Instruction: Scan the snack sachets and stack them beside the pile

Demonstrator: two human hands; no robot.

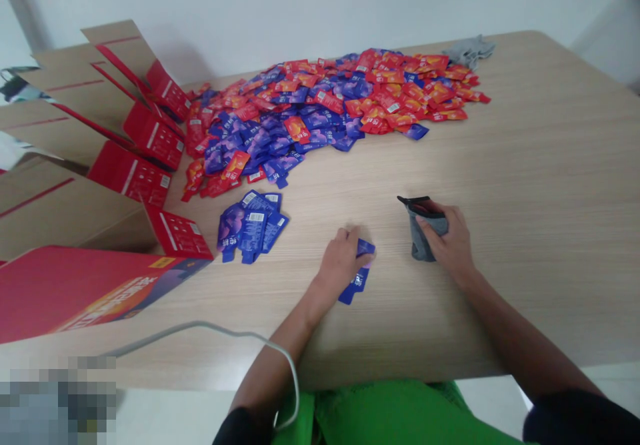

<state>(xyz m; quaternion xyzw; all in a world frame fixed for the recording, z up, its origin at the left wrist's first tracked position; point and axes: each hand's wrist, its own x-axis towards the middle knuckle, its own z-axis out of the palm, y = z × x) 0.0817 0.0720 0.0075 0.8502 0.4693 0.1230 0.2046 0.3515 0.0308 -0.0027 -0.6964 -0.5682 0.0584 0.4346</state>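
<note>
My left hand (341,257) is closed on a blue sachet (356,284) lying at the front middle of the table; the fingers partly cover it, and I cannot tell whether more than one lies there. My right hand (453,242) grips a small grey zip pouch (423,244) with a black zipper edge, its mouth partly open at the top. What is inside the pouch is hidden. To the left of my left hand lies a loose stack of several blue sachets (254,226), some with barcodes facing up.
A big pile of red and blue sachets (320,108) spreads along the back of the table (540,185). Several opened red cartons (115,285) line the left side. A grey cloth (470,50) sits at the back right. A white cable (235,332) crosses my left forearm.
</note>
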